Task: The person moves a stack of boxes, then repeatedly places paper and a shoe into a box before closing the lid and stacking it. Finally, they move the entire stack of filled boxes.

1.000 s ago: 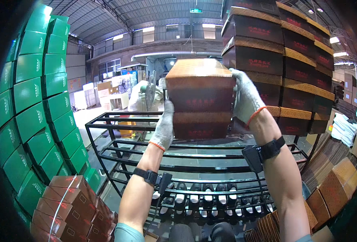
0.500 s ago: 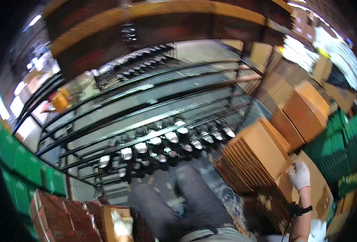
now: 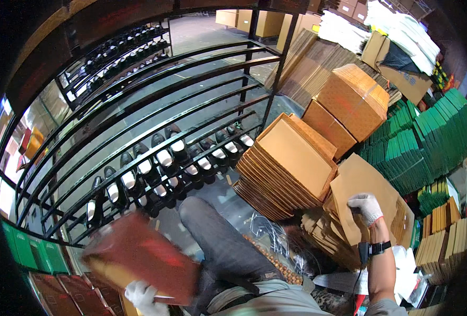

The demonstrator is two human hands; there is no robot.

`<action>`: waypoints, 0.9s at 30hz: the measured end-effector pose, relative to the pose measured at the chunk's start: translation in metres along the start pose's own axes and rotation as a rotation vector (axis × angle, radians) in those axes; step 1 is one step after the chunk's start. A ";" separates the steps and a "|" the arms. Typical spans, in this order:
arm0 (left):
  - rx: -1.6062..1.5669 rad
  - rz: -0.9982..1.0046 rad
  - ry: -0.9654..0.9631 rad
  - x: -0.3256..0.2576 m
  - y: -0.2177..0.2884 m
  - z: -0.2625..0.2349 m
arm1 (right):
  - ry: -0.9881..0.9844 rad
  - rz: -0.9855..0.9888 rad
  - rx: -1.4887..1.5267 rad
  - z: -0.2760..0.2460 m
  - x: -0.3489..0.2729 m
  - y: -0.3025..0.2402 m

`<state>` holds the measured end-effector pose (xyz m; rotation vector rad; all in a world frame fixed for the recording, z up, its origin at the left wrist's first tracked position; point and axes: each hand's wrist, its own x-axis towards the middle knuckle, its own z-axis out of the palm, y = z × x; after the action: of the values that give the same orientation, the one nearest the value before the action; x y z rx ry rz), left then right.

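In white work gloves, my left hand grips the near edge of a dark red shoe box, smeared by motion and tilted above the floor left of my legs. Its brown cardboard edge shows beside the glove. Out to the right, my right hand has its fingers curled onto the top sheet of a pile of brown paper; the fingertips look closed on the paper. Left of that pile stands a tall stack of nested brown box trays. More dark red shoe boxes are stacked at lower left.
A black metal rack runs ahead of me, with several black-and-white shoes on its low rails. Closed brown boxes and green boxes are piled at right. Clear plastic wrap lies beside my leg.
My left hand has lifted a dark red shoe box up from the lower left. My view has turned right. My right hand stays by the brown paper pile, fingers now lying on it.
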<state>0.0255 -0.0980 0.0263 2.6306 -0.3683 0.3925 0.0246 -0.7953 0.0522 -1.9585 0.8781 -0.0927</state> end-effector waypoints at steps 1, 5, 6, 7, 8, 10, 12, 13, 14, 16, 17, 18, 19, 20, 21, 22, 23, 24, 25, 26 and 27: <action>0.057 0.036 -0.083 0.018 0.019 -0.008 | -0.067 0.025 0.199 0.003 0.001 -0.004; 0.084 0.140 -0.296 0.044 -0.019 0.032 | -0.246 0.028 0.553 0.039 -0.012 -0.057; 0.133 0.233 -0.426 0.050 -0.026 0.026 | -0.323 0.025 0.624 0.061 -0.022 -0.086; 0.187 0.315 -0.558 0.056 -0.033 0.016 | -0.367 0.020 0.623 0.086 -0.032 -0.113; 0.020 0.269 -0.409 0.070 -0.024 0.012 | -0.402 0.014 0.623 0.107 -0.041 -0.135; -0.515 0.043 -0.200 0.106 0.033 0.021 | -0.593 -0.008 0.732 0.148 -0.053 -0.169; -0.969 -0.012 -0.237 0.134 0.080 0.046 | -0.764 -0.028 0.747 0.203 -0.064 -0.200; -1.176 -0.025 -0.286 0.141 0.102 0.071 | -0.837 -0.050 0.715 0.237 -0.072 -0.217; -1.443 -0.215 -0.401 0.159 0.130 0.063 | -0.923 -0.054 0.684 0.269 -0.076 -0.231; -1.130 -0.335 -0.189 0.139 0.107 0.084 | -1.040 -0.141 0.490 0.324 -0.082 -0.271; -1.218 -0.608 -0.179 0.128 0.093 0.081 | -0.888 -0.438 0.297 0.346 -0.058 -0.278; -1.299 -0.881 -0.169 0.119 0.075 0.077 | -0.712 -0.725 0.112 0.379 -0.027 -0.281; -1.125 -0.874 -0.115 0.110 0.059 0.055 | -0.505 -0.838 0.028 0.412 -0.006 -0.289; -0.952 -0.862 -0.072 0.100 0.043 0.033 | -0.420 -0.859 -0.126 0.449 0.025 -0.287; -0.974 -0.929 0.028 0.085 0.028 0.028 | -0.333 -0.945 -0.367 0.484 0.048 -0.283; -0.994 -0.996 0.127 0.066 0.017 0.028 | -0.308 -0.895 -0.509 0.523 0.069 -0.276; -0.704 -0.833 0.163 0.034 0.001 0.036 | -0.314 -0.843 -0.709 0.554 0.071 -0.284; -0.415 -0.666 0.184 0.011 -0.015 0.044 | -0.311 -0.785 -0.908 0.587 0.074 -0.292; -0.413 -0.664 0.193 0.013 -0.022 0.041 | -0.202 -0.842 -0.718 0.627 0.105 -0.280; -0.496 -0.710 0.150 0.017 -0.023 0.033 | -0.094 -0.888 -0.528 0.660 0.134 -0.268; -0.554 -0.798 0.126 0.010 -0.019 0.024 | -0.166 -0.894 -0.803 0.681 0.121 -0.291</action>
<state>0.0454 -0.0948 0.0016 1.9798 0.5368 0.1464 0.5456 -0.2839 -0.1214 -2.9315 -0.1901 -0.0987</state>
